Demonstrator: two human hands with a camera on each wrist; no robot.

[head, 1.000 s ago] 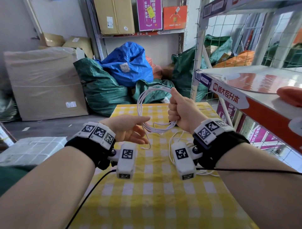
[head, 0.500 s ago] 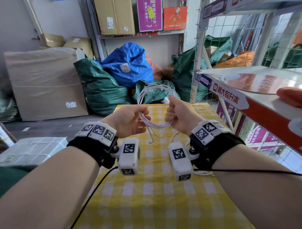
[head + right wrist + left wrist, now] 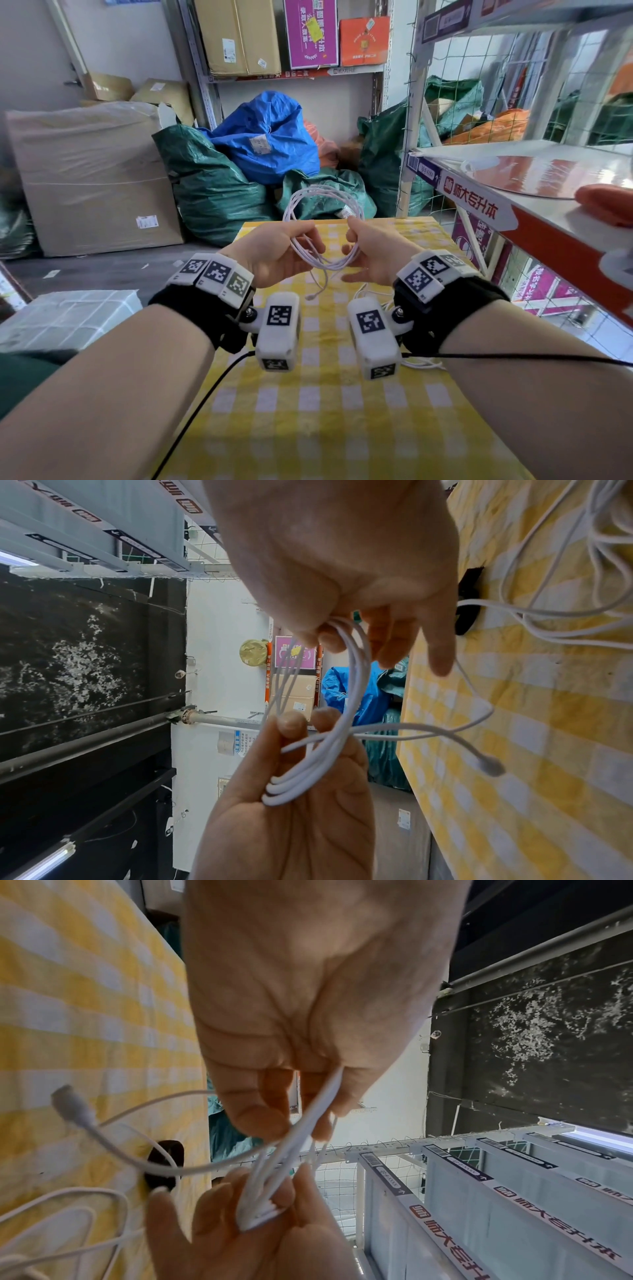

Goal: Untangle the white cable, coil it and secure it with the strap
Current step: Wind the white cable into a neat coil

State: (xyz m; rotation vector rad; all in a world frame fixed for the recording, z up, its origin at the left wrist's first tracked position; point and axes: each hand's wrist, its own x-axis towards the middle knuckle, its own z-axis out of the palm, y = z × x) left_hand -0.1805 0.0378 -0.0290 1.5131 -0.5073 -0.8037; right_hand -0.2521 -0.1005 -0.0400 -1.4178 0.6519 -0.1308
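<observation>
Above the yellow checked desk (image 3: 308,394) our left hand (image 3: 270,253) and right hand (image 3: 373,255) each pinch a side of the coiled white cable (image 3: 322,205), its plug end (image 3: 310,297) dangling. It looks light, limp and slick, so we should grip all loops together. The dark strap (image 3: 164,1164) lies on the desk beyond.

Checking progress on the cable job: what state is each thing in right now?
white cable: partly coiled into loops, held up above the table; plug end dangling; more cable lies loose on the table.
left hand: grips the coil's left side.
right hand: pinches the coil's right side.
strap: lying on the tablecloth, unused.
</observation>
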